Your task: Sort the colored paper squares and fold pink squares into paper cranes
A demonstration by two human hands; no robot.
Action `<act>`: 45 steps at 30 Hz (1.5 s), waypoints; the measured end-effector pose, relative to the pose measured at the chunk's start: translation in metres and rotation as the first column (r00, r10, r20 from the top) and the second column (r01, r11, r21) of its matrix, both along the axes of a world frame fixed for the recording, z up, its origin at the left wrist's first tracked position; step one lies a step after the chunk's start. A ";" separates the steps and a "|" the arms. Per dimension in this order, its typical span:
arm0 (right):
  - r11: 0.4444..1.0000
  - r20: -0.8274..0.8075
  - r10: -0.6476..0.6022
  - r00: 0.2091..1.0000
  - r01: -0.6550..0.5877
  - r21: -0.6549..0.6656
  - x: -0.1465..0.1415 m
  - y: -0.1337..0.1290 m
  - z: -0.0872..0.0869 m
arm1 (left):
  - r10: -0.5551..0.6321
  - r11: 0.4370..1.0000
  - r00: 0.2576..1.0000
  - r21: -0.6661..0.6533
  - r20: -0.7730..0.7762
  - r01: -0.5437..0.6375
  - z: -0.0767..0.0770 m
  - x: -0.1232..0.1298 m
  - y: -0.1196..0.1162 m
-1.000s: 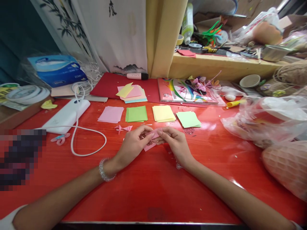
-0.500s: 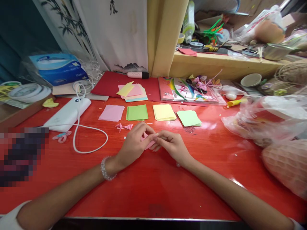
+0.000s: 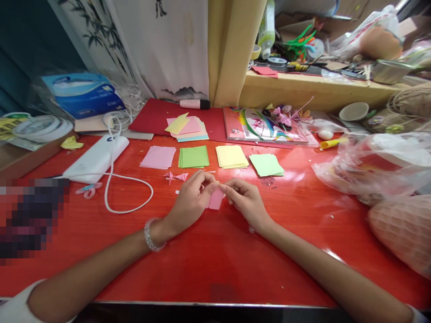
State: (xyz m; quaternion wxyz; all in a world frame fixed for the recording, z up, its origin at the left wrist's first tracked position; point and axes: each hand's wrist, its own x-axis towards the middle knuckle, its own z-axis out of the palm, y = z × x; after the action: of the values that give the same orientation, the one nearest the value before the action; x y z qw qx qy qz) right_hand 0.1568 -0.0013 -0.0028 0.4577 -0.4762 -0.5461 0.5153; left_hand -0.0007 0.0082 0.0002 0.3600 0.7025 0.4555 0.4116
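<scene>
Between my two hands is a folded piece of pink paper (image 3: 216, 200), its lower part hanging down in view. My left hand (image 3: 193, 196) pinches its upper left edge, and a clear beaded bracelet (image 3: 153, 234) circles that wrist. With thumb and forefinger, my right hand (image 3: 247, 202) grips the upper right corner, the fingertips of both hands almost touching. Just beyond my left hand lie small folded pink paper pieces (image 3: 175, 176). Farther back sit stacks of square paper: pink (image 3: 158, 157), green (image 3: 193, 157), yellow (image 3: 231, 156) and pale green (image 3: 266, 165).
A white power bank (image 3: 96, 159) with a looped cable (image 3: 150, 197) lies on the left, near a blue tissue pack (image 3: 85, 94). Behind the stacks are a red folder (image 3: 148, 116), a marker (image 3: 194, 104) and a paper pack (image 3: 259, 125). Plastic bags (image 3: 373, 166) crowd the right.
More of the pink paper shows between my hands, now hanging down. My right fingers have drawn a little apart from the left. The camera view has shifted slightly.
</scene>
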 end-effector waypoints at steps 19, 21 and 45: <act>0.992 0.124 0.071 0.990 -0.083 0.099 0.001 0.000 -0.009 | -0.006 0.993 0.998 -0.119 0.059 0.013 -0.002 0.001 -0.001; 0.990 0.123 0.098 0.988 -0.109 0.085 0.001 0.000 -0.009 | 0.003 0.992 0.997 -0.124 0.080 0.007 -0.003 0.001 0.000; 0.978 0.131 0.062 0.989 -0.087 0.192 0.002 -0.002 0.001 | 0.117 0.990 0.980 0.056 0.161 -0.128 0.005 0.000 -0.001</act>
State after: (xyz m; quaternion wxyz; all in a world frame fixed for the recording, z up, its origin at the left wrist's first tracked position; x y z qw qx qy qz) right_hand 0.1589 -0.0037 -0.0022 0.4482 -0.4389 -0.6392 0.4449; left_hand -0.0004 0.0070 0.0052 0.3453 0.6499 0.4542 0.5022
